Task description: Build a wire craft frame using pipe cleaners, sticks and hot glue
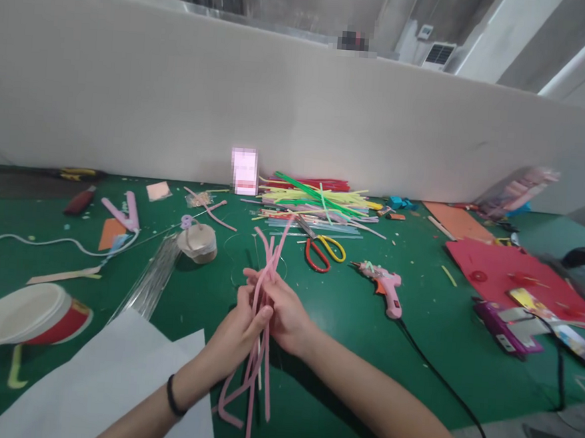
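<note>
A loose bunch of pink pipe cleaners (268, 371) is held over the green table, some ends pointing away and others hanging toward me, a few of them bent. My left hand (245, 326) is closed around the middle of the bunch, thumb on top. Pressed against the same spot from the other side, my right hand (284, 305) also has its fingers closed on the pipe cleaners. Just beyond my hands lie scissors (315, 244) with one red and one yellow handle. A pink glue gun (383, 285) rests to the right.
Several coloured pipe cleaners (314, 197) are piled by the white partition (300, 106). A lit phone (244, 171) leans there. Left are a tape roll (198, 242), clear strips (151, 279), white paper (105, 379) and a paper bowl (30, 314). Red sheets (480, 259) and a purple tool (505, 327) lie right.
</note>
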Available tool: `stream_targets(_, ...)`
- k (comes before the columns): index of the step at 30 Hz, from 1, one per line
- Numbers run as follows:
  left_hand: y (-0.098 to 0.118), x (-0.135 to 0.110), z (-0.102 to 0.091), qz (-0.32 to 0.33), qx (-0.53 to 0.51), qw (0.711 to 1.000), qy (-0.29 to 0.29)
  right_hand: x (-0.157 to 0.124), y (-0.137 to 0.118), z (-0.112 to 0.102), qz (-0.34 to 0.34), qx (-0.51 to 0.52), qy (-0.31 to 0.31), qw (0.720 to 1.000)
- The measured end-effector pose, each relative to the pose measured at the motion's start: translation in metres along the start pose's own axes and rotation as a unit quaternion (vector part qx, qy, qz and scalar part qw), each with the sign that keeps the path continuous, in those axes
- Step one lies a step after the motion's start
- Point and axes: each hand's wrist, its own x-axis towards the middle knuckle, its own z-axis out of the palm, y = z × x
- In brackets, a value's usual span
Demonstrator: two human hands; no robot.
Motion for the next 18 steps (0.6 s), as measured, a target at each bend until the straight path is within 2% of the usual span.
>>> stream_targets(3,0.002,0.003,-0.003,-0.022,-0.038,0.999,-0.027,0.001,0.002,0.005,-0.061,-0.015,-0.001,0.998)
stream_targets(6,0.011,0.004,-0.012,-0.073,-0.123,0.989,-0.031,0.001,-0.001,0.013,-0.088,-0.045,-0.016,0.995)
stream_targets(9,0.025,0.003,-0.027,-0.179,-0.203,0.960,-0.074,0.001,-0.013,0.023,-0.079,-0.069,-0.052,0.993)
stream_targets(11,0.036,0.003,-0.037,-0.218,-0.211,0.948,-0.097,0.003,-0.024,0.030,-0.057,-0.062,-0.074,0.994)
stream_targets(15,0.053,0.013,-0.055,-0.229,-0.222,0.942,-0.105,0.014,-0.046,0.042,-0.042,0.048,-0.083,0.994)
stream_targets(18,0.060,0.026,-0.063,-0.210,-0.181,0.957,-0.087,0.022,-0.059,0.045,-0.020,0.152,-0.062,0.986)
